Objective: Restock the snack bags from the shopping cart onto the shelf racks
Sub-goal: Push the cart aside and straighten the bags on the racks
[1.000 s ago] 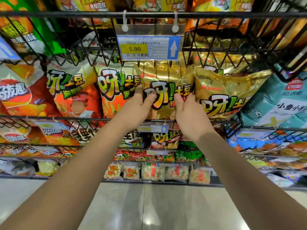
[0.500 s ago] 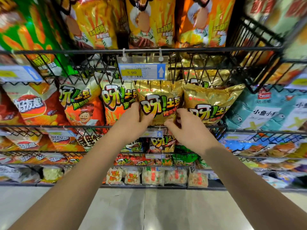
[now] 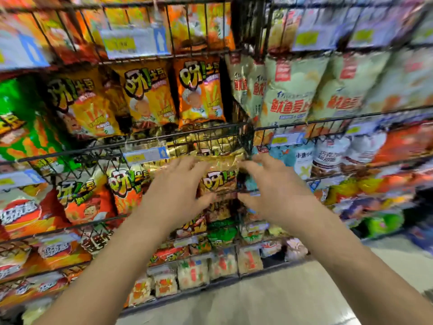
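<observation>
Gold snack bag [image 3: 219,177] being held upright in wire rack [image 3: 93,222], long axis vertical. Bag being flanked by left grip [image 3: 178,191] and right grip [image 3: 276,191], both released, fingers spread. Contact being obscured by blur. Left grip judged nearer.

wire rail [image 3: 98,147] above gold bag [image 3: 220,177] (neighbours packed tight), floor [image 3: 281,301] open below

Gold snack bag [image 3: 219,178] upright in wire shelf rack [image 3: 199,137]; blurred.
</observation>
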The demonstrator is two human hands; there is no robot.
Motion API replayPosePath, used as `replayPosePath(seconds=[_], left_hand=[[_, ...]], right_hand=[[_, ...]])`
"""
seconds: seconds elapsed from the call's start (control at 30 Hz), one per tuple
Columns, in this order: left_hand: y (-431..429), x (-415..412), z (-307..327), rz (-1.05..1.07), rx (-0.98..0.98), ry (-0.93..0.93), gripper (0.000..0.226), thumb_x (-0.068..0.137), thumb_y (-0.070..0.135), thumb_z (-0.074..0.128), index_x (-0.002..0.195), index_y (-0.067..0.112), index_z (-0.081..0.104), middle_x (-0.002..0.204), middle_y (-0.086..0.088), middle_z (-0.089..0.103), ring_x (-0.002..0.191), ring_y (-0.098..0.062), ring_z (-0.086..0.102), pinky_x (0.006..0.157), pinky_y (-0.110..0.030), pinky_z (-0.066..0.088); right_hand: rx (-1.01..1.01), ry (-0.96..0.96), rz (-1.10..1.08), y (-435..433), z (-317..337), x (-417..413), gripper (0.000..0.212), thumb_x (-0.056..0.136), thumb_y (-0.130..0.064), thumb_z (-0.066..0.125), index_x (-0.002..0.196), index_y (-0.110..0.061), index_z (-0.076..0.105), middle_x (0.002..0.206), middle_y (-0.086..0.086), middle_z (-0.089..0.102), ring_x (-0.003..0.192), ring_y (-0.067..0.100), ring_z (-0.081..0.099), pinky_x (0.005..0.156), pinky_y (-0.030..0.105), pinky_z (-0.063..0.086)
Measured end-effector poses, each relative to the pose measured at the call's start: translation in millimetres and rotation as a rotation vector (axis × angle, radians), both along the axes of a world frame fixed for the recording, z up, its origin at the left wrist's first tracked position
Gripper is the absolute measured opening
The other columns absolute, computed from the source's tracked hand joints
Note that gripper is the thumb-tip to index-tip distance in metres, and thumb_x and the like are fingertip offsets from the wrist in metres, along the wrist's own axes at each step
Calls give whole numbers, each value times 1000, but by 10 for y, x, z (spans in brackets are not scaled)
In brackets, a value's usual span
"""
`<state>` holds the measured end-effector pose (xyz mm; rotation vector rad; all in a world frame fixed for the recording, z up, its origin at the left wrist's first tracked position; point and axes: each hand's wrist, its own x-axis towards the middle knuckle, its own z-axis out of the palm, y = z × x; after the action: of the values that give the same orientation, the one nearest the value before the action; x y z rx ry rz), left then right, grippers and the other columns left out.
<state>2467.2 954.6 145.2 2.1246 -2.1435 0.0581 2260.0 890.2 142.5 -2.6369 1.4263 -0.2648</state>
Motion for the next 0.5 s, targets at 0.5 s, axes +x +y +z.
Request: replayPosePath(seconds=[0.5], left_hand=[[-612, -2920, 572, -551, -37, -63, 71, 98, 58, 58, 158, 34, 29, 167, -1, 20, 152, -27, 22, 120, -47, 29]], right_hand=[[-153, 8, -518, 522, 534, -2889, 73, 93, -49, 67, 155, -27, 36, 152, 8, 41, 132, 32, 50, 100, 40, 46]])
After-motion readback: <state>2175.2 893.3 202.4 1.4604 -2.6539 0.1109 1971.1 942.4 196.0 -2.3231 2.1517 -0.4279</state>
